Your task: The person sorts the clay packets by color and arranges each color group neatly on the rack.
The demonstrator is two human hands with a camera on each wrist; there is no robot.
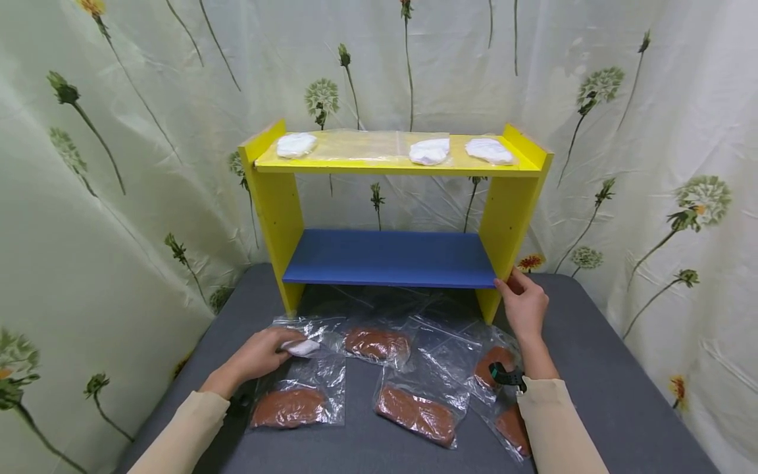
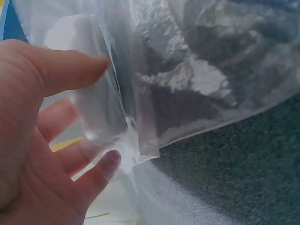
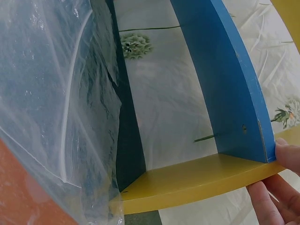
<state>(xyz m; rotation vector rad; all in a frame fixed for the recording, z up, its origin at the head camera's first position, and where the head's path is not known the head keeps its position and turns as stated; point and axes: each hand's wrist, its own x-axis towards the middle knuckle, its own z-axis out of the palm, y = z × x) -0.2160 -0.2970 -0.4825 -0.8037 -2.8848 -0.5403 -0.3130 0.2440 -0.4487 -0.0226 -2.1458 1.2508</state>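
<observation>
Left hand (image 1: 260, 355) is pinching a white bundle (image 1: 303, 347) between thumb and parted fingers, the grasp standing only as wide as the bundle; clear plastic (image 2: 173, 93) is lying against it, its layers being hard to tell apart. This bundle is occupying a place before the left foot of the shelf unit (image 1: 278, 217), beyond the front-left brown-filled bag (image 1: 289, 408). Good handling is, by judgement, calling for a light hold, the soft packing probably yielding under pressure and loose film possibly catching on neighbouring bags. Left forearm is reaching forward and inward. Right hand (image 1: 526, 306) is gripping the shelf unit where the blue board (image 1: 391, 257) is meeting the right side panel (image 1: 509, 210), thumb in front and fingers beyond the panel; even, gentle bracing is likely serving best against tipping. Right forearm is slanting up from the lower right. Farther out, three other white bundles (image 1: 429, 151) are resting on the top board (image 1: 355, 170), more brown-filled bags (image 1: 416, 415) are lying on the desk (image 1: 355, 451), and a flowered curtain (image 1: 622, 164) is hanging behind.
</observation>
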